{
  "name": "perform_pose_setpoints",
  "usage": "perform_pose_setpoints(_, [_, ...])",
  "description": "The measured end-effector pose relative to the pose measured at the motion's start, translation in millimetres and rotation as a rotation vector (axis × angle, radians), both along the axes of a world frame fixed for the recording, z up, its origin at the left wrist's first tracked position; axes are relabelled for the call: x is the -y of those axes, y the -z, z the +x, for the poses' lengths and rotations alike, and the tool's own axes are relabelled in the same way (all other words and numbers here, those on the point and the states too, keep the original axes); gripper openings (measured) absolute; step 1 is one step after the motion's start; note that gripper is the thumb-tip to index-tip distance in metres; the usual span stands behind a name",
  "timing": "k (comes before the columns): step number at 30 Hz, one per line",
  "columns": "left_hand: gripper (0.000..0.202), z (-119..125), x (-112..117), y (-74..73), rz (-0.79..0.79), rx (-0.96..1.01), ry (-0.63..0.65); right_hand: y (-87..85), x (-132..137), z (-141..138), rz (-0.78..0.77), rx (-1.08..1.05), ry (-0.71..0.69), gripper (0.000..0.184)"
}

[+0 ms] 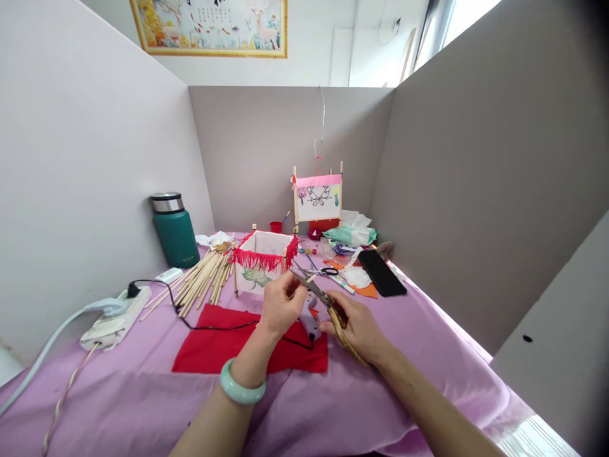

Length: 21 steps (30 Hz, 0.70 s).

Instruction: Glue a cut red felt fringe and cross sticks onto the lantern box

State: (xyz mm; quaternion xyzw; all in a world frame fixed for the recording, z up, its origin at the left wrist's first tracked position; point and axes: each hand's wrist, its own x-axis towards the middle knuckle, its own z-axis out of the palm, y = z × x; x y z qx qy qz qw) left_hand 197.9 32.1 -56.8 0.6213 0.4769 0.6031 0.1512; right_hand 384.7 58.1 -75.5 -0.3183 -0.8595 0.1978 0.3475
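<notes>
My right hand (pixel 354 320) grips a pair of scissors (pixel 339 317) with gold handles, its blades parted and pointing up and left. Close to the blades, my left hand (pixel 284 301) is closed in a pinch. A short pale piece (pixel 311 278) shows by the blades at its fingertips; what exactly the fingers hold is too small to tell. Behind the left hand stands a white box-shaped lantern (pixel 252 280) with red fringe, wooden posts and a drawn picture. Under both wrists lies a red cloth (pixel 214 343), with a pale device (pixel 310 320) and its black cable on it.
Thin wooden sticks (pixel 202 279) lie left of the lantern. A green bottle (pixel 176 235) and a power strip (pixel 117 320) stand further left. At the back hangs a finished-looking lantern (pixel 318 202); a wipes pack (pixel 351 236) and a phone (pixel 382 273) are on the right. Grey panels enclose the table.
</notes>
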Motion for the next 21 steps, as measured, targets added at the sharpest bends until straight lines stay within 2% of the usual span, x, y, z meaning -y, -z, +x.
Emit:
perform_pose_setpoints(8, [0.015,1.2,4.9,-1.6,0.065,-0.062,0.015,1.4,1.5,-1.9,0.029,-0.013,0.022,0.027])
perform_pose_setpoints(14, [0.013,1.3,5.6,0.0,0.105,-0.132,-0.034,4.7,-0.4,-2.9,0.075,-0.031,0.038,0.031])
perform_pose_setpoints(21, [0.014,2.7,9.8,-5.2,0.177,-0.201,-0.047,5.7,-1.9,-0.9,0.095,-0.025,0.065,0.036])
